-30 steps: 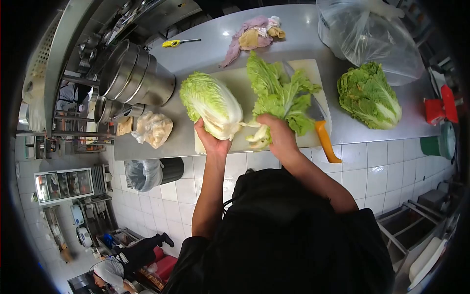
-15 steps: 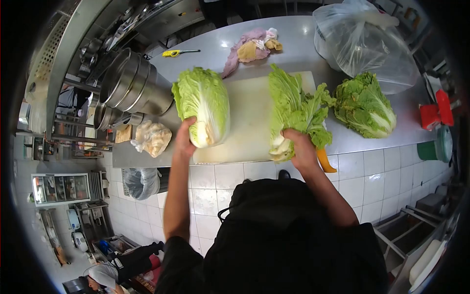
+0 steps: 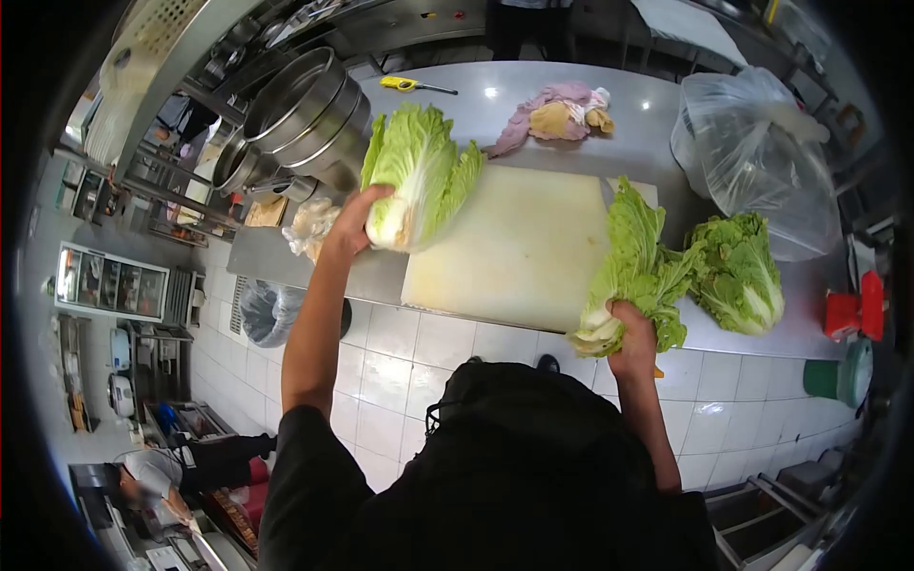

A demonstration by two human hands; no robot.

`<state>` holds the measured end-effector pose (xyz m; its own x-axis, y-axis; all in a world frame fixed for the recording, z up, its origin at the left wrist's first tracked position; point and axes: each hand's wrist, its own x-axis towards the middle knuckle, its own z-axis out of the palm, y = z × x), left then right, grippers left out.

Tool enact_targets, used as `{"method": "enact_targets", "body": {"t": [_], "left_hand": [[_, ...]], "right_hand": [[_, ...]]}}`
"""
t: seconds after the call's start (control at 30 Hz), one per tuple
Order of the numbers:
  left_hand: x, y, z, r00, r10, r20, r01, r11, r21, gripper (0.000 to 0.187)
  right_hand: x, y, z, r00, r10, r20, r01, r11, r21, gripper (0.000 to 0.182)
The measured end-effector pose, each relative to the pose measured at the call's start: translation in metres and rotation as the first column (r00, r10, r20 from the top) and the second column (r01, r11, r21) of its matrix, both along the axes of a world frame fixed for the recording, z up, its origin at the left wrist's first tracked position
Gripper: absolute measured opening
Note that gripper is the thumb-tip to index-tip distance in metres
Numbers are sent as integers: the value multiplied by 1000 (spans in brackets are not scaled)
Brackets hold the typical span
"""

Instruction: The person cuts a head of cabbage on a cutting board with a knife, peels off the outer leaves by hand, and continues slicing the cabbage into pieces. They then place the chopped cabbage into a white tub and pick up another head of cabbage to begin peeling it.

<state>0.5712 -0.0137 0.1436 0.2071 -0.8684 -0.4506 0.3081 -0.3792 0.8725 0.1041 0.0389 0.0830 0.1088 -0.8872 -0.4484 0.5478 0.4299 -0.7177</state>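
My left hand [image 3: 360, 221] grips the base of a pale green napa cabbage [image 3: 419, 171] at the left end of the cutting board. The white cutting board [image 3: 514, 243] lies bare in its middle, with a few small specks on it. On the right, my right hand [image 3: 633, 335] is closed on the stem end of a bunch of loose cabbage leaves [image 3: 630, 252], over the board's right edge. Beside the leaves sits another whole cabbage [image 3: 747, 276], darker green. A bit of orange shows just past my right hand; most of it is hidden.
Steel pots [image 3: 305, 119] stand at the left, with a plastic bag of food [image 3: 309, 226] before them. Behind the board are a yellow lighter [image 3: 405, 84] and crumpled cloths [image 3: 562, 114]. A large clear bag [image 3: 757, 152] and a red object [image 3: 854, 309] are at the right. Another person [image 3: 181, 476] is at lower left.
My hands have moved apart. The left cabbage has shifted off most of the board and its leaves have opened out; the leaf bunch has moved right, towards the other cabbage. The view has shifted too.
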Motion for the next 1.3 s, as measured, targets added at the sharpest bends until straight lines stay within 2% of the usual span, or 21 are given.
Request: {"method": "enact_targets", "body": {"t": [0.03, 0.13, 0.2, 0.23, 0.3, 0.4, 0.5, 0.53, 0.63, 0.73, 0.77, 0.83, 0.87, 0.93, 0.97, 1.0, 1.03, 1.07, 1.17, 1.23, 1.3], "left_hand": [[1, -11, 12, 999, -27, 32, 28, 999, -22, 57], [3, -57, 33, 987, -30, 156, 44, 995, -84, 61], [-1, -90, 59, 955, -63, 289, 106, 985, -136, 67], [1, -108, 63, 929, -70, 363, 128, 982, -136, 67], [6, -143, 68, 860, -83, 504, 177, 974, -141, 69], [24, -188, 60, 742, -228, 630, 338, 939, -58, 66], [40, -211, 27, 745, -431, 509, 511, 860, -19, 61], [41, -216, 12, 730, -434, 528, 436, 890, 129, 63], [71, -238, -42, 567, -481, 668, 411, 869, 276, 73], [81, -234, -48, 442, -335, 833, 484, 870, 93, 74], [77, -228, -58, 85, -22, 996, 417, 909, -16, 73], [0, -153, -31, 455, 134, 881, 375, 868, -325, 75], [-35, -97, 5, 516, -268, 814, 548, 833, -73, 77], [-75, -6, -10, 701, -592, 397, 649, 760, -12, 84], [-89, 34, -24, 699, -698, 156, 707, 708, -3, 94], [-108, 65, -16, 748, -663, -1, 663, 748, -14, 98], [-122, 83, -11, 762, -647, 20, 644, 755, -121, 86], [-128, 93, -9, 779, -626, 37, 617, 754, -224, 74], [-119, 102, -12, 834, -544, -94, 509, 823, -252, 72], [-104, 103, -15, 811, -570, -135, 537, 815, -217, 73], [-92, 100, -20, 807, -556, -199, 536, 831, -150, 72]], "right_hand": [[3, -1, -6, 1000, 4, -4, -4, 1000, -11, 10], [9, 4, 6, 937, 125, -327, -206, 952, -225, 10], [14, 6, -7, 820, 91, -564, -334, 878, -344, 10], [19, 10, -11, 839, 85, -538, -301, 895, -329, 10], [39, 8, 6, 994, 22, -108, -29, 998, -63, 11], [60, 9, 22, 977, -89, -193, 90, 996, 1, 15], [70, 10, 18, 973, -136, -185, 127, 990, -58, 28], [72, 12, 19, 967, -152, -202, 140, 987, -74, 30], [88, 9, 37, 883, -205, -422, 130, 971, -201, 30], [105, 14, 34, 837, -256, -483, 123, 949, -290, 30], [111, 15, 33, 800, -238, -550, 73, 950, -304, 31], [123, 22, 30, 713, -191, -675, -34, 952, -305, 32], [134, 26, 31, 716, -186, -672, -33, 954, -299, 33], [155, 31, 37, 720, -167, -673, -52, 955, -293, 35], [167, 36, 30, 753, -218, -620, -15, 937, -348, 37], [181, 42, 15, 784, -264, -562, 24, 918, -397, 38], [193, 49, 4, 811, -301, -502, 62, 897, -437, 40], [203, 53, 0, 789, -229, -570, -40, 907, -420, 42], [222, 60, -3, 708, -12, -706, -305, 896, -321, 48], [227, 63, 1, 691, 147, -708, -425, 875, -233, 50], [228, 61, 20, 583, 286, -760, -585, 797, -149, 50]]}}
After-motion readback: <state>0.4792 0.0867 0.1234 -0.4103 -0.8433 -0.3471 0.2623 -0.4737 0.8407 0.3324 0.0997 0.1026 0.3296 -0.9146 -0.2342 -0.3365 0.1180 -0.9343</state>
